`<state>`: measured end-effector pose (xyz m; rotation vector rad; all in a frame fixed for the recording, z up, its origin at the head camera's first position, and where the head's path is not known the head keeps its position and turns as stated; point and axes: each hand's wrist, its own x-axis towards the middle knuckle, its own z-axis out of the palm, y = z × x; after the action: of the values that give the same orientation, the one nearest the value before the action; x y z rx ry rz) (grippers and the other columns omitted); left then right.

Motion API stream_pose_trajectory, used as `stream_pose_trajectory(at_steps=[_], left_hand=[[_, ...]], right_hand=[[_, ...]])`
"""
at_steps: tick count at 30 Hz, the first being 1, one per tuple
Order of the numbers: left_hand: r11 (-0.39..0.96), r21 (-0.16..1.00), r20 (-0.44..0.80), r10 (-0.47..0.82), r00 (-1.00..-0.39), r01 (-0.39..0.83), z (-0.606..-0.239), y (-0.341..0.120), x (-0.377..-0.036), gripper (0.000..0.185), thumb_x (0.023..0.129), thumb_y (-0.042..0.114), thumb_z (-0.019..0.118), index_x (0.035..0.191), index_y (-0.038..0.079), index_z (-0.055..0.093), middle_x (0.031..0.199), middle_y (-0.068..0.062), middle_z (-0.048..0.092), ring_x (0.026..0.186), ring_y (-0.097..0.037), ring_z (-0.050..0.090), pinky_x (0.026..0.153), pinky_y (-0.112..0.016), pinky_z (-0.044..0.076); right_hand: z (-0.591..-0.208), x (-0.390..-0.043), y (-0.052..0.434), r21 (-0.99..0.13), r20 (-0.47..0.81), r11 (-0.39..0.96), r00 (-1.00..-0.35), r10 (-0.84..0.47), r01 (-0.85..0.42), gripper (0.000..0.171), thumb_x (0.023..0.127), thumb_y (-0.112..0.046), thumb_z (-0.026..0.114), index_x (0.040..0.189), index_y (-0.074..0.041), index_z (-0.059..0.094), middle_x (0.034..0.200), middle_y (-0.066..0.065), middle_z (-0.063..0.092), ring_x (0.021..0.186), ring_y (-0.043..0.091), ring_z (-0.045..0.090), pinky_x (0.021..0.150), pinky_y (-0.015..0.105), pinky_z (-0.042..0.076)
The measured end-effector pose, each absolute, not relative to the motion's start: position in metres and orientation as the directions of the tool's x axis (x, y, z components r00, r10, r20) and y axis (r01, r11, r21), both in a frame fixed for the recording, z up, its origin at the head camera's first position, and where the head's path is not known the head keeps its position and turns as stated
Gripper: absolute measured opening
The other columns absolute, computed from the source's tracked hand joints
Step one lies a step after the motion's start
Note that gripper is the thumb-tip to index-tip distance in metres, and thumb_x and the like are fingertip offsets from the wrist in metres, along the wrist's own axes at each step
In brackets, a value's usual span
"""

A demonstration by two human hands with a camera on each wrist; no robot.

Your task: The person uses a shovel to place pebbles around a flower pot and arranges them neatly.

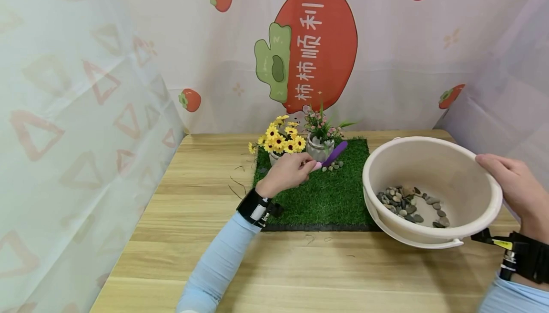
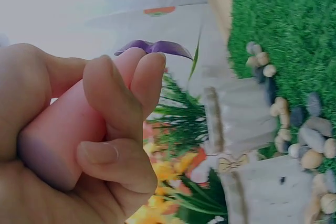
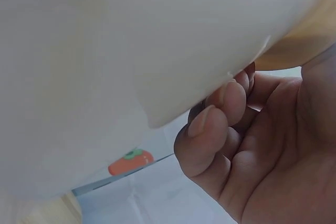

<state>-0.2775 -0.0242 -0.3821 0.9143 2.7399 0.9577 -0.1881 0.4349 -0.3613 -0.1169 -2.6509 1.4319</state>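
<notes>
Two hands show: the left hand (image 1: 286,172) and the right hand (image 1: 514,186). One table (image 1: 193,237) carries one grass mat (image 1: 326,198) toward its far edge. Two small pots stand at the mat's far edge: one of yellow flowers (image 1: 280,139), one of pink flowers (image 1: 321,134). There is one scoop (image 1: 332,155), and one basin (image 1: 429,170) near the table's right edge. The pebbles (image 1: 409,206) inside it are too many and too small to count.

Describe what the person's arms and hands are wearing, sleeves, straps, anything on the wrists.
Both arms wear light blue sleeves to the wrist. The left hand is bare; behind it sits a black wrist strap with a white and silver part. The right hand is bare too, with a black wrist mount carrying a small yellow tag and a silver fitting.
</notes>
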Motion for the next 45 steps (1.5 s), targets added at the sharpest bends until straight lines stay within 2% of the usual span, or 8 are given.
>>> stream_pose_trajectory(at_steps=[6,12,17,23,31,36,40,45], left_hand=[[0.629,0.531,0.181,0.571,-0.801,0.568,-0.368,-0.024,-0.268,0.032,0.106,0.036,0.043,0.111,0.016,0.068,0.065,0.007,0.058,0.051,-0.008,0.048,0.055,-0.023,0.036],[0.63,0.514,0.235,0.55,-0.802,0.582,-0.36,-0.024,-0.261,0.031,0.104,0.038,0.047,0.118,0.019,0.068,0.055,0.007,0.045,0.045,-0.008,0.037,0.049,-0.023,0.027],[0.624,0.521,0.259,0.534,-0.805,0.582,-0.358,-0.026,-0.258,0.029,0.103,0.039,0.05,0.116,0.02,0.068,0.054,0.007,0.043,0.044,-0.007,0.035,0.046,-0.022,0.024],[0.61,0.524,0.291,0.527,-0.798,0.594,-0.357,-0.028,-0.256,0.027,0.102,0.038,0.052,0.112,0.019,0.069,0.06,0.007,0.048,0.048,-0.006,0.042,0.047,-0.021,0.03],[0.622,0.509,0.31,0.512,-0.801,0.595,-0.357,-0.031,-0.253,0.027,0.101,0.036,0.055,0.116,0.018,0.069,0.066,0.007,0.052,0.052,-0.006,0.045,0.049,-0.022,0.033],[0.624,0.503,0.317,0.509,-0.8,0.597,-0.356,-0.038,-0.245,0.025,0.101,0.035,0.055,0.113,0.018,0.069,0.069,0.007,0.052,0.056,-0.007,0.044,0.055,-0.021,0.033],[0.64,0.509,0.309,0.488,-0.816,0.575,-0.355,-0.046,-0.238,0.024,0.101,0.035,0.055,0.11,0.018,0.069,0.064,0.005,0.048,0.053,-0.008,0.04,0.053,-0.022,0.031],[0.69,0.503,0.296,0.429,-0.853,0.521,-0.356,-0.061,-0.227,0.028,0.099,0.038,0.057,0.115,0.019,0.069,0.077,0.007,0.065,0.058,-0.005,0.05,0.053,-0.022,0.038]], right_hand=[[-0.359,-0.188,0.432,-0.831,0.08,0.556,-0.987,0.136,0.009,0.034,0.105,-0.029,0.042,0.084,-0.048,0.06,0.064,-0.015,0.063,0.056,0.006,0.061,0.057,0.015,0.043],[-0.358,-0.187,0.43,-0.834,0.089,0.551,-0.987,0.134,0.0,0.036,0.104,-0.027,0.043,0.081,-0.047,0.062,0.062,-0.013,0.063,0.054,0.007,0.06,0.056,0.016,0.043],[-0.359,-0.188,0.431,-0.837,0.094,0.547,-0.988,0.124,-0.011,0.036,0.104,-0.026,0.043,0.082,-0.046,0.063,0.062,-0.013,0.063,0.055,0.007,0.06,0.056,0.016,0.042],[-0.359,-0.188,0.431,-0.832,0.084,0.554,-0.989,0.126,0.0,0.032,0.105,-0.028,0.043,0.084,-0.045,0.062,0.062,-0.013,0.064,0.055,0.008,0.061,0.057,0.016,0.043],[-0.362,-0.187,0.433,-0.829,0.058,0.558,-0.988,0.142,0.032,0.028,0.104,-0.032,0.044,0.087,-0.048,0.058,0.066,-0.017,0.064,0.057,0.006,0.061,0.058,0.015,0.042],[-0.363,-0.185,0.434,-0.865,0.116,0.502,-0.981,0.157,-0.022,0.037,0.103,-0.024,0.046,0.08,-0.048,0.062,0.058,-0.018,0.063,0.047,0.007,0.06,0.05,0.017,0.044],[-0.362,-0.185,0.434,-0.862,0.155,0.505,-0.972,0.176,-0.046,0.042,0.102,-0.021,0.046,0.074,-0.048,0.062,0.052,-0.017,0.061,0.04,0.008,0.057,0.046,0.019,0.043],[-0.363,-0.187,0.432,-0.841,0.154,0.54,-0.973,0.173,-0.037,0.042,0.102,-0.023,0.046,0.074,-0.051,0.06,0.052,-0.019,0.06,0.042,0.007,0.057,0.05,0.015,0.04]])
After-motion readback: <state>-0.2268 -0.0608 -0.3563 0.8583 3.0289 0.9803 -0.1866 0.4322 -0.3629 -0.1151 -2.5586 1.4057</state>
